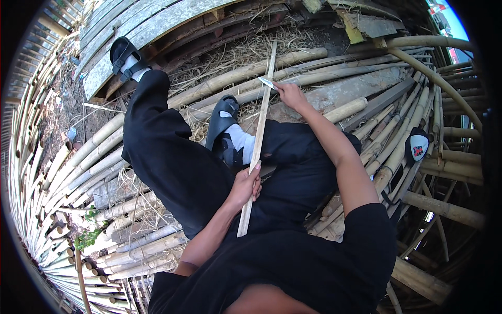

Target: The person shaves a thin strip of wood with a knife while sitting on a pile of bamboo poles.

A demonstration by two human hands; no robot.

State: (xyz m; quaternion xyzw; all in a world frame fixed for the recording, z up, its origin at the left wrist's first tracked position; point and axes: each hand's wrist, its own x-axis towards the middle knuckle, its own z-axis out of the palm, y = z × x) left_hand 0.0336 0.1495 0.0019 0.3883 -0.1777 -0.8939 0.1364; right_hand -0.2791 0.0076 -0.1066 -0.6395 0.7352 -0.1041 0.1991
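Observation:
A long, pale bamboo strip [261, 123] runs from my lap out past my foot, its far end over the straw. My left hand [246, 186] is wrapped round the strip near its lower end, just above my lap. Farther out, my right hand [291, 96] is closed on a knife, its fingers hiding the handle. The light-coloured knife blade [268, 83] points left and lies across the strip; whether it cuts into it I cannot tell. My sandalled foot [222, 123] rests to the left of the strip.
Bamboo poles [225, 78] lie beneath and around me, with more stacked at left and right. A grey plank platform [136, 26] stands at the far left. Dry straw [230, 49] covers ground ahead. A black-and-white cap [417, 146] sits on poles at right.

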